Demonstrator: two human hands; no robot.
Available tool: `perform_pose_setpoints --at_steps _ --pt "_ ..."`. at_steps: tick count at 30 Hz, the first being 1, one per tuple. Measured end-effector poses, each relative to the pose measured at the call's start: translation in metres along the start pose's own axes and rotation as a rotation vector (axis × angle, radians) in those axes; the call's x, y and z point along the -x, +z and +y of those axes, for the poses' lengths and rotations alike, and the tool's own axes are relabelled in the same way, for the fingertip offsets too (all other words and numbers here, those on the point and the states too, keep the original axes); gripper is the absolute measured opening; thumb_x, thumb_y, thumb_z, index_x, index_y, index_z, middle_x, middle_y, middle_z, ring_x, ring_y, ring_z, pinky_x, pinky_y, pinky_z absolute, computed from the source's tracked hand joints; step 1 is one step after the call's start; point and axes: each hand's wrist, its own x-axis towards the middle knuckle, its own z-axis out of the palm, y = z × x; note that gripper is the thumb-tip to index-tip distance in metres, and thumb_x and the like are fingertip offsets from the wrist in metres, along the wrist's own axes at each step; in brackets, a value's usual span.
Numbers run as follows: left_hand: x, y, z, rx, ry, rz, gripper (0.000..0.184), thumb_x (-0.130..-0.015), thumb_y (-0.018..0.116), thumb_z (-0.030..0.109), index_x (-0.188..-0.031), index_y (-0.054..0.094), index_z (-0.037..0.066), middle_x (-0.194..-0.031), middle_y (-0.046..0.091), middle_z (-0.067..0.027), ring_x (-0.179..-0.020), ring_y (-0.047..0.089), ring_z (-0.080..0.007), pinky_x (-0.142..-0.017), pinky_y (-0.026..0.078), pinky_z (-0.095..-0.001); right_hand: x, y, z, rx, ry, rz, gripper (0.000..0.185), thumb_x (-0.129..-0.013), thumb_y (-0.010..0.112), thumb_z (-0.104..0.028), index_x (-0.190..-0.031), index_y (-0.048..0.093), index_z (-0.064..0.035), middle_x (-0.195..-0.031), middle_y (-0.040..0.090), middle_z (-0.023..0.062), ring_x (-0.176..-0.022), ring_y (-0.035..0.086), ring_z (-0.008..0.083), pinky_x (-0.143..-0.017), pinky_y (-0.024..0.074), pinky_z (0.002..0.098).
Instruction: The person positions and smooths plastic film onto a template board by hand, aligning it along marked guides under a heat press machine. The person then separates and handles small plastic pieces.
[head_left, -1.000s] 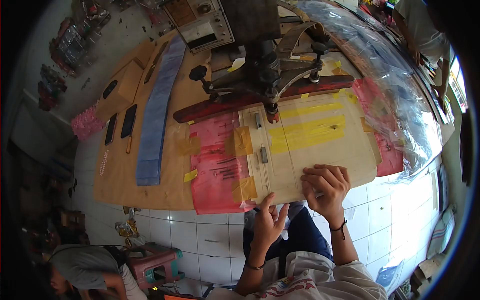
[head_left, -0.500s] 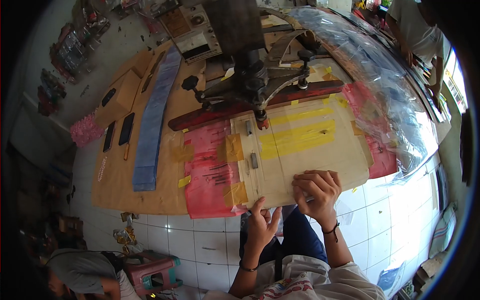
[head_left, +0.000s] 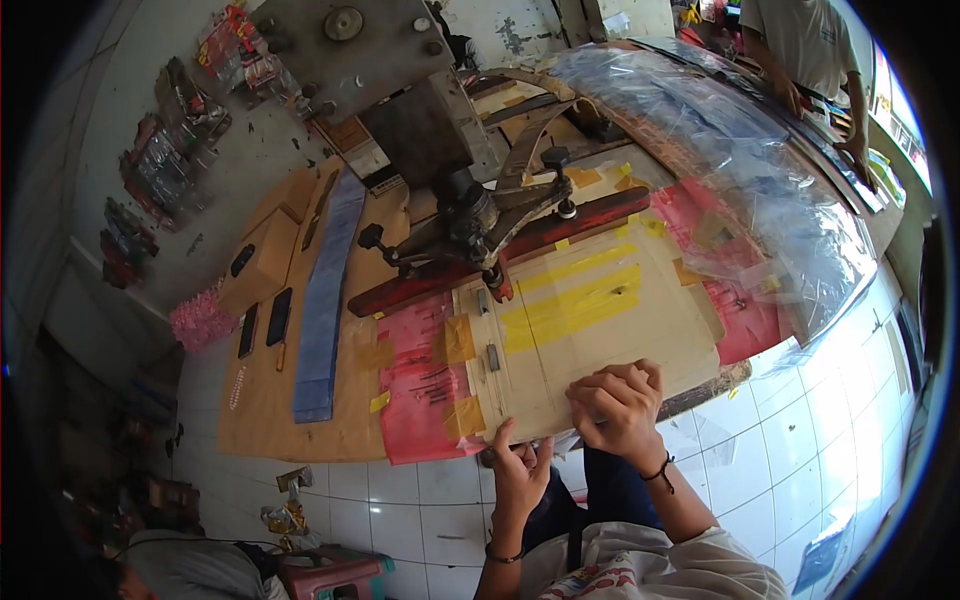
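Note:
A tan flat board (head_left: 620, 340) with yellow tape strips (head_left: 575, 308) and two small metal pieces (head_left: 492, 357) lies in front of me. My left hand (head_left: 520, 475) is at its front left edge, thumb on the edge and the other fingers partly hidden below, seemingly gripping it. My right hand (head_left: 620, 408) rests on the board near its front edge, fingers curled closed; anything inside them is hidden. Beyond both hands, a dark metal clamp arm with knobs (head_left: 470, 225) stands over a red bar (head_left: 400, 290), its small red-tipped end (head_left: 500, 285) above the board.
Red sheets (head_left: 420, 400) flank the board. Left are a blue strip (head_left: 325, 300), two phones (head_left: 280, 315) and a cardboard box (head_left: 265, 255). Clear plastic (head_left: 700, 130) covers the right side. One person (head_left: 800, 50) stands back right, another (head_left: 190, 565) is low left near a stool (head_left: 335, 575).
My view has tilted and shifted, showing more of the machine above. A dark edge under the board's front right now shows. Both hands stay at the board's front, in nearly the same pose.

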Motion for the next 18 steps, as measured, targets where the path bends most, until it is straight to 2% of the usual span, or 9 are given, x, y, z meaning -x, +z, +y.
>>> perform_pose_setpoints --at_steps 5,6,9,11,12,13,15,16,18 --pt "0.0 -0.011 0.007 -0.089 -0.051 -0.059 0.067 -0.096 0.073 0.007 -0.148 0.03 0.001 -0.064 0.045 0.0012 -0.051 0.037 -0.0068 -0.046 0.03 -0.0266 0.028 0.006 0.008 -0.136 0.061 0.171 0.025 -0.071 0.081 -0.014 -0.091 0.068 -0.0184 -0.105 0.071 -0.0015 -0.097 0.061 0.0242 -0.096 0.0377 0.0426" --pt "0.0 -0.01 0.009 -0.074 -0.043 -0.039 0.065 -0.097 0.073 0.008 -0.148 0.033 0.003 -0.064 0.047 0.0013 -0.051 0.037 -0.006 -0.047 0.031 -0.0257 0.053 0.014 0.017 -0.154 0.034 0.188 0.035 -0.072 0.083 -0.012 -0.099 0.061 -0.0127 -0.106 0.066 0.0065 -0.1 0.059 0.0282 -0.095 0.0384 0.0438" --pt "-0.001 -0.013 0.012 -0.057 -0.007 -0.017 0.063 -0.098 0.071 0.009 -0.15 0.036 0.003 -0.062 0.047 0.0023 -0.051 0.037 -0.0051 -0.047 0.031 -0.0247 0.111 0.024 0.009 -0.302 0.192 0.274 0.044 -0.073 0.084 -0.01 -0.106 0.055 -0.0076 -0.109 0.06 0.0126 -0.107 0.056 0.03 -0.095 0.04 0.0453" --pt "0.0 -0.018 0.02 0.008 -0.109 -0.044 0.061 -0.099 0.07 0.008 -0.15 0.037 0.003 -0.065 0.05 0.0017 -0.053 0.039 -0.0042 -0.048 0.032 -0.024 0.136 0.029 -0.007 -0.434 0.445 0.195 0.053 -0.074 0.086 -0.011 -0.115 0.053 -0.0041 -0.117 0.055 0.0173 -0.111 0.053 0.0331 -0.095 0.0416 0.0463" --pt "0.0 -0.02 0.023 0.045 -0.164 -0.067 0.06 -0.099 0.069 0.007 -0.15 0.038 0.003 -0.067 0.051 0.0014 -0.053 0.039 -0.0037 -0.048 0.032 -0.0237 0.139 0.028 -0.01 -0.346 0.446 0.055 0.067 -0.076 0.089 -0.012 -0.126 0.047 -0.0005 -0.122 0.05 0.0185 -0.113 0.051 0.034 -0.101 0.0417 0.0418" --pt "0.0 -0.023 0.026 0.022 -0.214 -0.086 0.058 -0.101 0.067 0.007 -0.151 0.038 0.002 -0.075 0.056 -0.0007 -0.056 0.043 -0.0034 -0.049 0.035 -0.0227 0.139 0.03 -0.013 -0.289 0.462 -0.026 0.084 -0.074 0.093 -0.023 -0.136 0.044 0.002 -0.129 0.05 0.0231 -0.121 0.05 0.0375 -0.106 0.0408 0.0438" --pt "-0.003 -0.019 0.025 0.038 -0.096 -0.011 0.055 -0.102 0.065 0.008 -0.151 0.039 0.003 -0.097 0.063 -0.0084 -0.057 0.046 -0.0038 -0.049 0.038 -0.0228 0.127 0.024 -0.015 -0.304 0.571 -0.221 0.081 -0.078 0.091 -0.03 -0.139 0.047 0.0002 -0.136 0.053 0.0261 -0.132 0.048 0.0374 -0.11 0.0373 0.0473" --pt "-0.004 -0.025 0.026 0.037 -0.15 -0.08 0.054 -0.101 0.063 0.007 -0.15 0.04 0.002 -0.145 0.053 -0.0185 -0.068 0.057 -0.0072 -0.058 0.049 -0.0232 0.125 0.023 -0.01 -0.299 0.522 -0.291 0.072 -0.081 0.089 -0.031 -0.134 0.052 -0.0005 -0.129 0.058 0.0245 -0.126 0.054 0.0348 -0.106 0.041 0.046" --pt "-0.004 -0.027 0.029 0.01 -0.137 -0.099 0.055 -0.102 0.063 0.007 -0.151 0.039 0.002 -0.143 0.055 -0.0176 -0.069 0.058 -0.0074 -0.059 0.049 -0.0223 0.12 0.026 0.0 -0.302 0.403 -0.429 0.054 -0.086 0.085 -0.033 -0.124 0.062 -0.0019 -0.115 0.069 0.0214 -0.114 0.065 0.0298 -0.098 0.0484 0.0434"
